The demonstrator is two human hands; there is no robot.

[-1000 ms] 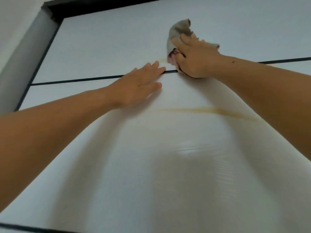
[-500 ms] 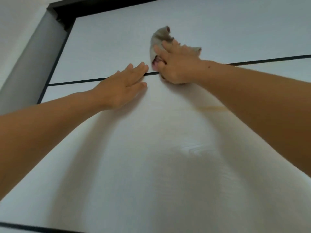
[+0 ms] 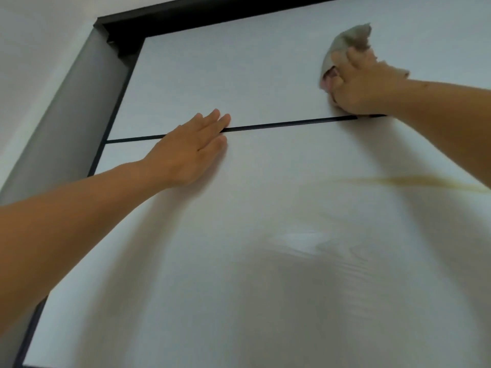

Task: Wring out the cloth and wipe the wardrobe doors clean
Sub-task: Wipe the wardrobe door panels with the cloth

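Grey-beige cloth (image 3: pixel 342 46), bunched into a wad with a pinkish patch showing at its lower fold, is pressed against the upper panel (image 3: pixel 225 75) of the white wardrobe door, toward that panel's right side and close to its lower edge. The right hand (image 3: pixel 364 86) grasps the cloth, fingers curled over it and holding it to the surface, just above the thin black seam (image 3: pixel 279 125) that divides the upper panel from the lower panel (image 3: pixel 265 288). The left hand (image 3: pixel 191 155) holds nothing: it lies released and flat on the door, fingers straight and together, the palm on the lower panel near its top edge and the fingertips across the seam. A yellowish-brown streak (image 3: pixel 414 181) runs sideways on the lower panel toward its right edge, beneath the right forearm. A dark frame (image 3: pixel 69 112) borders the door's left and top edges and meets at the upper left corner, with pale wall (image 3: pixel 34 49) beyond it
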